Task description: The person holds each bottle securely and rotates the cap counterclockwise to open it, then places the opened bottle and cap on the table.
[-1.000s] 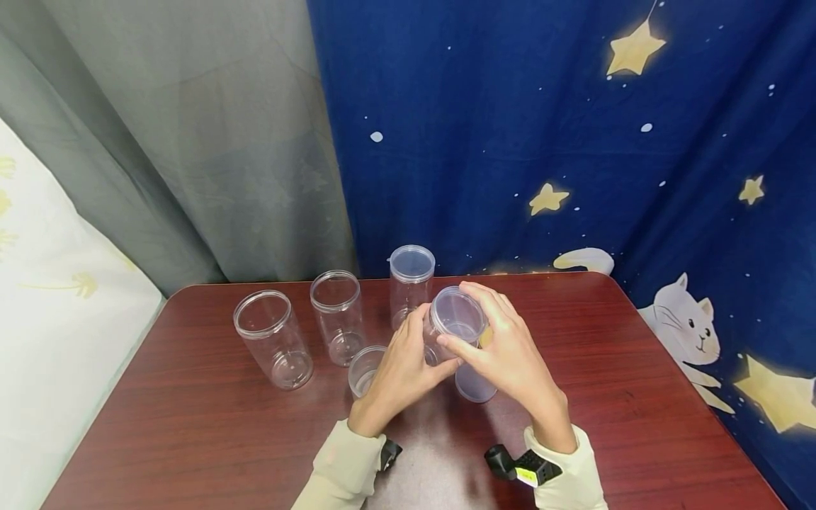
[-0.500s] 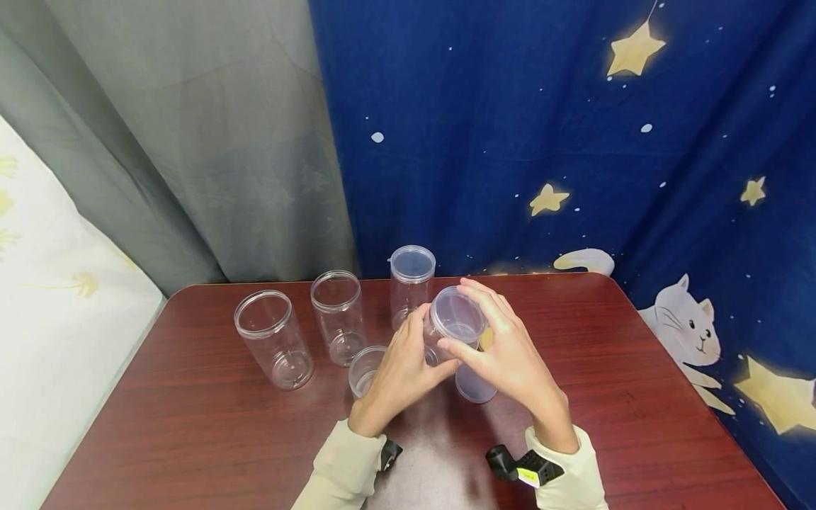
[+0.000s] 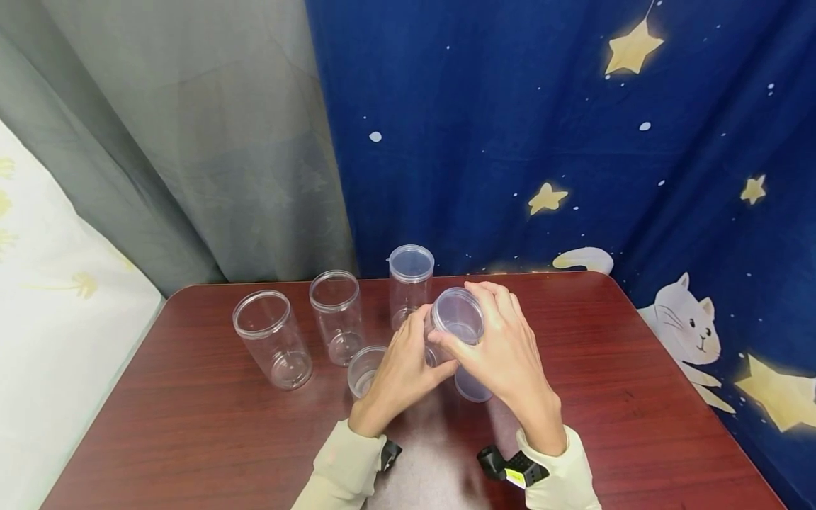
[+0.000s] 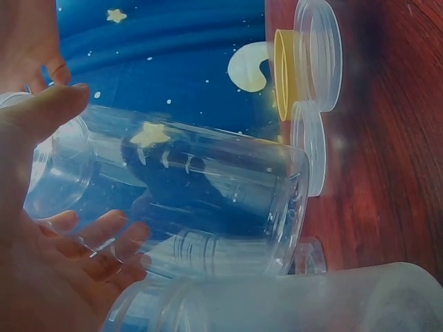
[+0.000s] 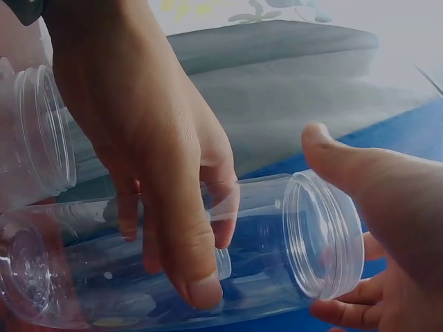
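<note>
Clear plastic jar (image 3: 449,333) is held above the red-brown counter (image 3: 191,425), in front of the person, tilted with its lidded end up and toward the camera. Both hands are on it.

Left hand (image 3: 401,368): grip curled round the jar's body from the left side; fingers wrap the wall, thumb on the near side. In the right wrist view the same hand (image 5: 159,173) covers the middle of the jar (image 5: 173,256), fingertips curled over its clear wall.

Right hand (image 3: 503,347): grip closed on the lid (image 3: 456,312) at the jar's upper end, thumb on the near rim, fingers over the far rim. Right wrist view shows the lid (image 5: 325,235) seated on the jar mouth, between thumb above and fingers below.

Left wrist view: jar (image 4: 187,200) lies across the frame, just beyond the palm (image 4: 48,277).

On the counter: two open jars (image 3: 274,340) (image 3: 336,315) at left, a lidded jar (image 3: 410,283) behind the hands, a low clear cup (image 3: 365,368) just left of the left hand. Loose lids (image 4: 315,104) and a yellow one lie together on the counter beyond the held jar.
</note>
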A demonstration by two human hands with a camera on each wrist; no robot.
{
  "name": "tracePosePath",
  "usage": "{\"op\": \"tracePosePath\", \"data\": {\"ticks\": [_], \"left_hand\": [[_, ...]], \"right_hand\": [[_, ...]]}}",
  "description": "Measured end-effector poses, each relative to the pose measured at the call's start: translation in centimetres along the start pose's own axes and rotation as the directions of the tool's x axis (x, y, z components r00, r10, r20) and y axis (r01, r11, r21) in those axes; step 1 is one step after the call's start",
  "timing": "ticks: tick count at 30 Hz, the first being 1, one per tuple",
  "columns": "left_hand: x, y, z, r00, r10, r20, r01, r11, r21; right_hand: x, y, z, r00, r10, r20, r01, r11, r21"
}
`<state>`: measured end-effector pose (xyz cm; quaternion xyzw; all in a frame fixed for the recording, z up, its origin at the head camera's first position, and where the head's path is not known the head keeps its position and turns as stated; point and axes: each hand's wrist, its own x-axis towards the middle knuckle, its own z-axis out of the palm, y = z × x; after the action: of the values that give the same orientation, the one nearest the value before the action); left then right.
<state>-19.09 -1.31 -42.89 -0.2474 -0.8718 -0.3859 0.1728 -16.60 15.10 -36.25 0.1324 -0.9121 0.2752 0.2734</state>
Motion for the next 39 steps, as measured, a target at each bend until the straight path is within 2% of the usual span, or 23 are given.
{"op": "tracePosePath", "data": {"ticks": [8,17,30,39], "left_hand": [[0.0,0.0,-0.1,1.000,0.003,0.005,-0.003,1.000,0.000],[-0.1,0.0,-0.1,1.000,-0.021,0.022,0.021,1.000,-0.008],[0.0,-0.1,-0.1,0.999,-0.028,0.035,0.028,1.000,-0.005],[0.1,0.0,-0.2,0.997,-0.066,0.048,0.066,0.998,0.001]], "right_hand": [[0.0,0.1,0.0,0.999,-0.044,-0.001,0.044,0.999,0.005],[0.2,0.3,-0.1,0.996,-0.087,0.012,0.087,0.994,0.062],[0.2,0.3,-0.5,0.995,-0.087,0.045,0.082,0.990,0.112],[0.4,0.6,-1.0,0.998,-0.069,0.012,0.065,0.978,0.197]]}}
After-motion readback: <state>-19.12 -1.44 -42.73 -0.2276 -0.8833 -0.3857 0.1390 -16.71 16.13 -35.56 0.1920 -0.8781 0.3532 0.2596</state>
